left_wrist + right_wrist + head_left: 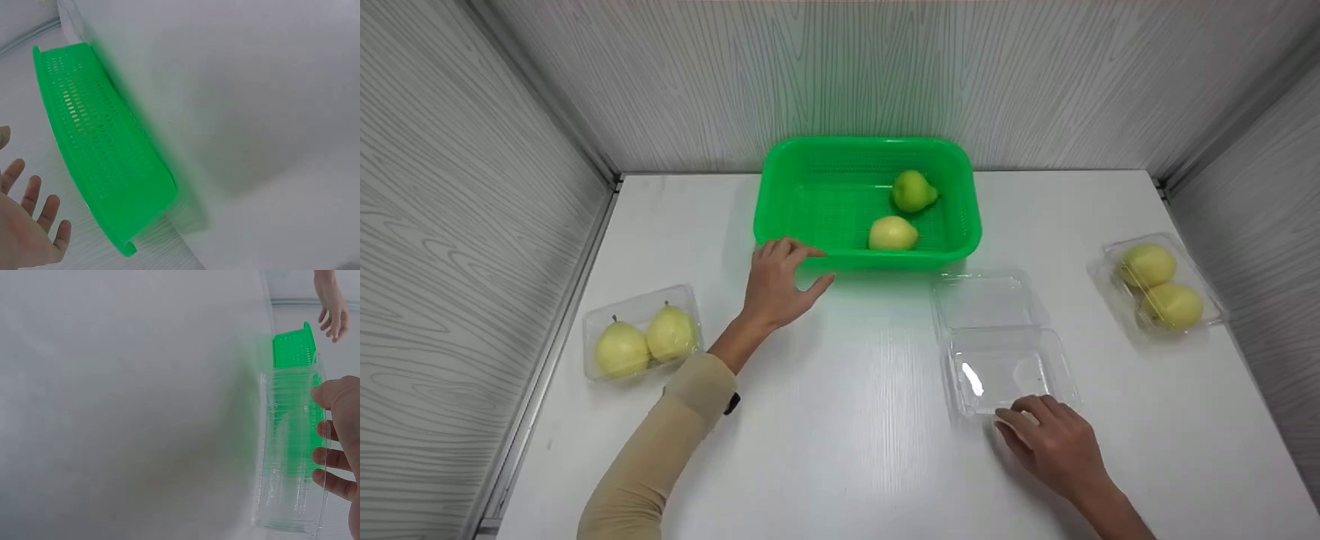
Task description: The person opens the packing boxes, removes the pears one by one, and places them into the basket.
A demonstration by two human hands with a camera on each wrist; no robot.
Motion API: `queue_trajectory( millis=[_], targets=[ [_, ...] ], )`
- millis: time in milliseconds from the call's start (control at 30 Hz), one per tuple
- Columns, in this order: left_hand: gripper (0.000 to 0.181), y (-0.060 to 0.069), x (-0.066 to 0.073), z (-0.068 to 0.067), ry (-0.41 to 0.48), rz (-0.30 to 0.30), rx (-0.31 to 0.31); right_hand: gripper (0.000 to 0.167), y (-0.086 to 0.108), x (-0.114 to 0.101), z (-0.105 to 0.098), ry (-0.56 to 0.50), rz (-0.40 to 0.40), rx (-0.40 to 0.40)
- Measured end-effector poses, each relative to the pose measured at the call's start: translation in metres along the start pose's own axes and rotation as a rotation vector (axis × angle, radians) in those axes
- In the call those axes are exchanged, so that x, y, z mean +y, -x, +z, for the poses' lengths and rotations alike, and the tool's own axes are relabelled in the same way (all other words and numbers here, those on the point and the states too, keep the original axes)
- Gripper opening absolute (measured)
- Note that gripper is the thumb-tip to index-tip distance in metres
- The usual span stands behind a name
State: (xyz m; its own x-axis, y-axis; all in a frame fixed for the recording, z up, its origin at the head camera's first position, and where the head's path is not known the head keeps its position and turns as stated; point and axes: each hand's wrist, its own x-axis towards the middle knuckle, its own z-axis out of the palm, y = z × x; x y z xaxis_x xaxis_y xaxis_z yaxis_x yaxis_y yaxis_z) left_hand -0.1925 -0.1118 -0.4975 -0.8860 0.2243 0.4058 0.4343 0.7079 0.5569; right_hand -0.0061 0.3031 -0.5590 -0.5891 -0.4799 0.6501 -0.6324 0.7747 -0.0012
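My left hand [780, 289] hovers by the front left corner of a green plastic basket [802, 259], thumb and fingers spread with nothing between them. Inside the basket, toward its right side, lie a green pear [913, 191] and a paler yellow pear [893, 234]. An opened clear plastic clamshell box [997, 367] lies on the table in front of the basket, its lid [986, 300] folded back. At its front edge my right hand [1057, 446] pinches the rim, fingers bent over it; the right wrist view shows the thumb and fingertips at the clear rim [322, 495].
A clear box with two yellow pears [622, 349] stands on the left of the white table [847, 450]. Another clear box with two pears [1172, 305] sits near the right edge. Grey wood-grain panels [870, 82] enclose the table at the back and sides.
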Motion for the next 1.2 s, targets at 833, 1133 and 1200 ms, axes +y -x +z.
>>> queue_trajectory(
  millis=[833, 1133, 1200],
  targets=[
    [0.022, -0.012, -0.026, 0.027, -0.179, 0.044, 0.018, 0.042, 0.008, 0.033, -0.003, 0.051, 0.132, 0.013],
    [0.013, -0.016, -0.024, 0.033, -0.183, 0.013, 0.039, 0.038, 0.004, 0.049, 0.003, 0.071, 0.133, 0.037],
    [0.012, -0.016, -0.024, 0.035, -0.185, 0.012, 0.056, 0.038, 0.003, 0.053, 0.004, 0.074, 0.128, 0.041]
  ],
)
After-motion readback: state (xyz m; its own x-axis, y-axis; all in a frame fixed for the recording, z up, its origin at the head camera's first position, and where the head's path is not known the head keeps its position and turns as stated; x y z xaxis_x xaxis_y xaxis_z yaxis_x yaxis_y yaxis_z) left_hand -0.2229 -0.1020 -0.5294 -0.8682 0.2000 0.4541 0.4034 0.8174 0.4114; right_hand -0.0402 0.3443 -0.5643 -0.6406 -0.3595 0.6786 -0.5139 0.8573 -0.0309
